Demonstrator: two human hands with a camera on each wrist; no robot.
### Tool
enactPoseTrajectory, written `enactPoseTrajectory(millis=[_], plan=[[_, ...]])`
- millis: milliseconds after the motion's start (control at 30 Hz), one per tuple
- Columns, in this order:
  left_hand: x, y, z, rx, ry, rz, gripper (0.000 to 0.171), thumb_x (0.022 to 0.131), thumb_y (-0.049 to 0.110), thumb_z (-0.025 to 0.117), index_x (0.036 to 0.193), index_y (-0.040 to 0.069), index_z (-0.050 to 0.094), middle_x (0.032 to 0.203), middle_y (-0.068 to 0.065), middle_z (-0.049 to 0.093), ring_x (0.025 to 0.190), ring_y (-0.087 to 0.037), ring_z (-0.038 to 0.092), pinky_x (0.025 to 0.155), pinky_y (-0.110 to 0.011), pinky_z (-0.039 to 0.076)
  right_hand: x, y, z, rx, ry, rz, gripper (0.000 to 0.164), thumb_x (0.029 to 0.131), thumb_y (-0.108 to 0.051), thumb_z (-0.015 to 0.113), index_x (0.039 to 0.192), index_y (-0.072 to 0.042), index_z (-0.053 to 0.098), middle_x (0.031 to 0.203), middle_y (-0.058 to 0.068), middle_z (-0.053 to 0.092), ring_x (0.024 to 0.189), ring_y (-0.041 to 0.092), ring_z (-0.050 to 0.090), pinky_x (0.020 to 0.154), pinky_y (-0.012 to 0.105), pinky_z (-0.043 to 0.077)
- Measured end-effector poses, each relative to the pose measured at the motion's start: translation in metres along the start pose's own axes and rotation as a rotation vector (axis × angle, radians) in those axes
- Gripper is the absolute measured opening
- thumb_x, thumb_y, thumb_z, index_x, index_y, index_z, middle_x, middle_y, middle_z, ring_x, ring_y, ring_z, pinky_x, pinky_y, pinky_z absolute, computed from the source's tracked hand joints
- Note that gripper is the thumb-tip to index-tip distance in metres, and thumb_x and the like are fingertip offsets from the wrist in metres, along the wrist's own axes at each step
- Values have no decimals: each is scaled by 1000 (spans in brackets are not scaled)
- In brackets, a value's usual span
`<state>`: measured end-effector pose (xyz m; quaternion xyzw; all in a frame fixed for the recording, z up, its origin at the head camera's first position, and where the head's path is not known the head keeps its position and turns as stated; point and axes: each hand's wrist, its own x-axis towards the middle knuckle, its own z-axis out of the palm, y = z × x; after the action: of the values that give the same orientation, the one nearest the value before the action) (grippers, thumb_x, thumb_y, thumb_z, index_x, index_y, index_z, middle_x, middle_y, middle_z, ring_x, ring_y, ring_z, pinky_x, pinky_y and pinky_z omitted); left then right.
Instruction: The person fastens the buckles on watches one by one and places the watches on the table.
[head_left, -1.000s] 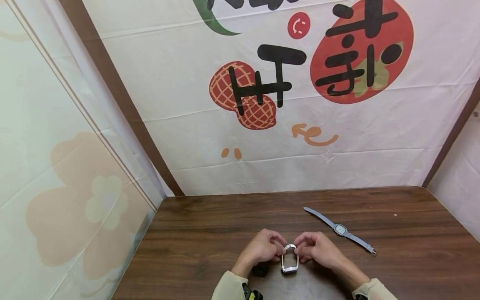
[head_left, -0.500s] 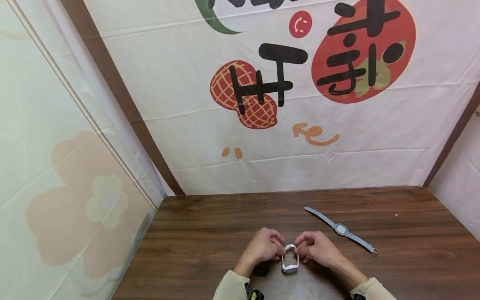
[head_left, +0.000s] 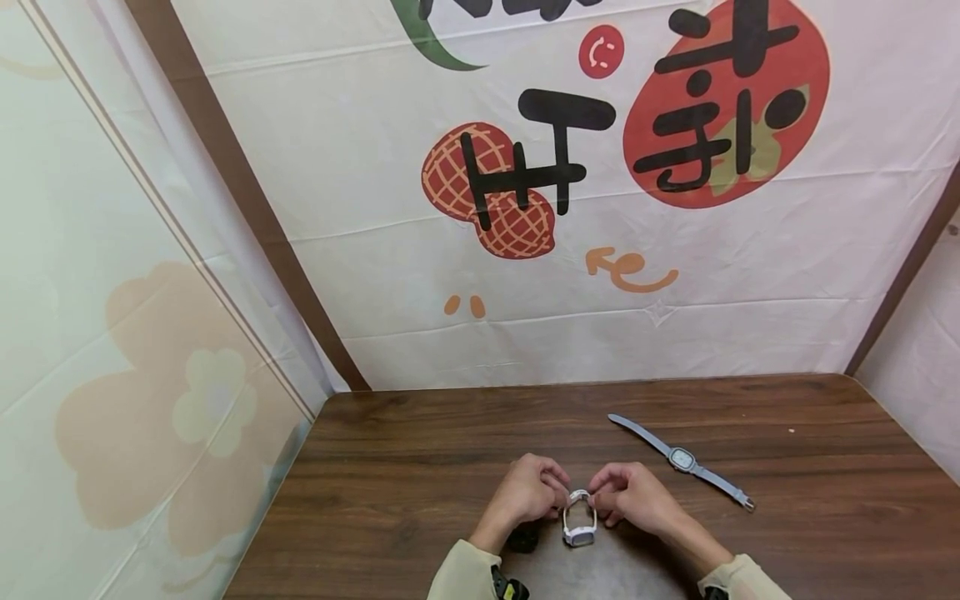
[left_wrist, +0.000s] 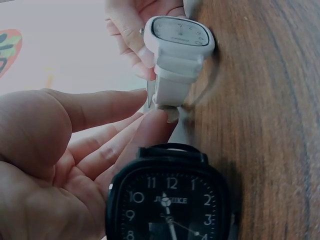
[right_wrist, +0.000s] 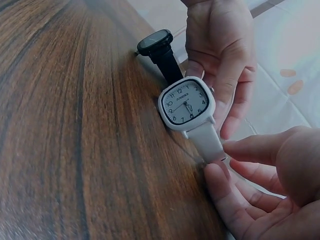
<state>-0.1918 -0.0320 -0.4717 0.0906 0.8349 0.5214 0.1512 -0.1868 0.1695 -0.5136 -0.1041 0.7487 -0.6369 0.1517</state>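
The left wrist view reads the black, rounded-square watch (left_wrist: pixel 170 215) clearly, a dark blob from the head; left hand (head_left: pixel 529 492) and right hand (head_left: pixel 637 500) both pinch the white, rounded-square watch (right_wrist: pixel 187 105) by its strap (right_wrist: pixel 205 141).

Person, bare L. hand (head_left: pixel 531 487) & R. hand (head_left: pixel 637 497). L. sleeve (head_left: pixel 459 573): pale cream, plain, loose, ends short of hand. R. sleeve (head_left: pixel 744 579): same col., cuff slightly creased. L. wrist device (head_left: pixel 510 585): blk., at cuff, w/ small yellow-green patch (head_left: pixel 512 592). R. wrist device (head_left: pixel 716 592): blk., mostly hidden, details unclear.
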Motion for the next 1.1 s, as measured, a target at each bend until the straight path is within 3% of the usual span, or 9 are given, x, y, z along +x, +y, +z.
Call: enactPoseTrajectory(millis=[233, 467, 700, 1100], plan=[[0, 1, -10, -38, 23, 45, 17, 80, -7, 68, 96, -5, 70, 79, -10, 73, 62, -19, 68, 55, -32, 58, -1, 0, -2, -15, 4, -15, 20, 83, -2, 72, 96, 10, 63, 79, 12, 68, 65, 18, 63, 55, 32, 57], [1, 2, -22, -159, 40, 43, 17, 90, 6, 68, 102, -5, 70, 86, -18, 72, 67, -19, 69, 55, -28, 57, -4, -4, -12, -53, 25, -28, 23, 84, -4, 73, 99, 10, 63, 81, 16, 69, 65, 19, 63, 54, 36, 57], [2, 0, -28, -245, 41, 28, 18, 94, 8, 64, 106, -6, 68, 93, -22, 73, 69, -17, 68, 55, -26, 56, -8, -8, -31, -110, 60, -31, 25, 87, -10, 73, 102, 8, 63, 83, 18, 71, 63, 23, 66, 54, 36, 56], [7, -5, -30, -280, 28, -10, 21, 97, 10, 61, 111, -5, 67, 96, -22, 72, 70, -15, 67, 57, -26, 56, -19, -10, -72, -267, 191, -30, 26, 86, -16, 77, 102, 2, 67, 81, 14, 70, 59, 20, 62, 52, 29, 51]])
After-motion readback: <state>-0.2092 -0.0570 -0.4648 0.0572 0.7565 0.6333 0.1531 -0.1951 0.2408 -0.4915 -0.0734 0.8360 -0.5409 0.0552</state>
